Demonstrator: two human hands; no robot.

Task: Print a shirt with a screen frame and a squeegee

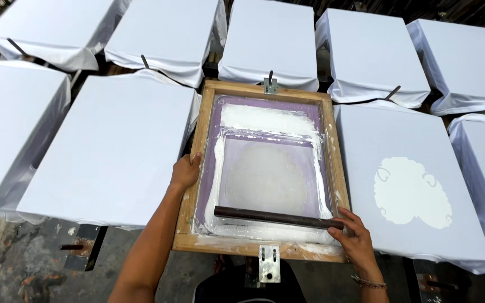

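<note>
Your left hand curls over the wooden screen frame at nine o'clock; your right hand pinches the squeegee at five. The frame looks rigid and light, the wet white ink slippery, so grip the bare wood.

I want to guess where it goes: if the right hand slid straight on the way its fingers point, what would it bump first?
The right hand points up-left over the wooden frame. It already touches the dark squeegee, so it would likely push that first, then cross the white ink on the mesh.

Screen-printing workshop, wooden screen frame, shirt-covered boards
</note>
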